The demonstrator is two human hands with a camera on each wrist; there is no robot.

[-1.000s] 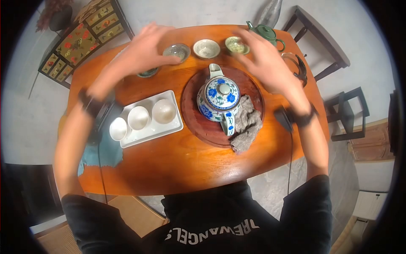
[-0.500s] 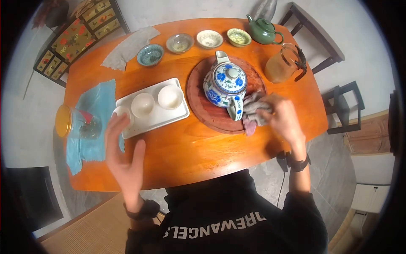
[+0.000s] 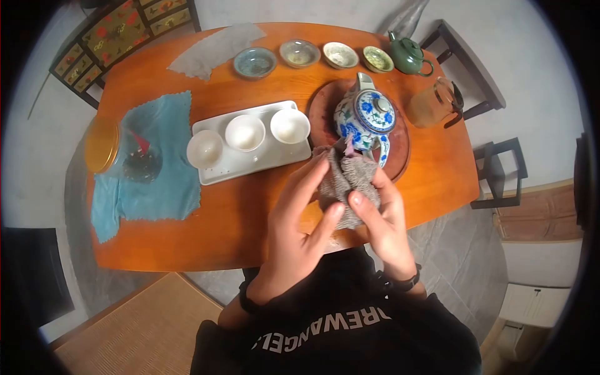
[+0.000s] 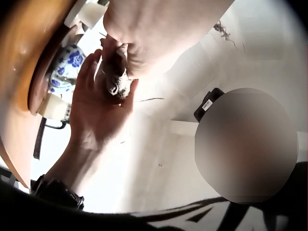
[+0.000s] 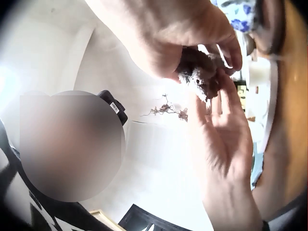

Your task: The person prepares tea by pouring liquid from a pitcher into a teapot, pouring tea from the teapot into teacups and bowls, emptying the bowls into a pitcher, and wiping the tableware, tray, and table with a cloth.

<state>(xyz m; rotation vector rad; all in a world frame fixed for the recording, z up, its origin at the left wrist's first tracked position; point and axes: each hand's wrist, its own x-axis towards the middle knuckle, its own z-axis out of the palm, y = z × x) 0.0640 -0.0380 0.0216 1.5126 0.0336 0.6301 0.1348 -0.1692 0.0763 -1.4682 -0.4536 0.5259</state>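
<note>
A crumpled grey cloth is held up between both hands above the table's near edge. My right hand grips it from the right, thumb on top and fingers curled behind. My left hand lies against its left side with straight fingers. In the right wrist view the right hand clutches the cloth while the left hand is flat beside it. Just beyond stands a blue-and-white teapot on a round wooden tray.
A white tray with three white cups sits left of the teapot. Several small bowls, a green teapot and a glass pitcher line the far side. A lidded jar lies on a blue cloth. Chairs stand on the right.
My right hand lifted the grey cloth off the wooden tray and brought it toward my body. The left hand came up from the table's near left edge to meet it.
</note>
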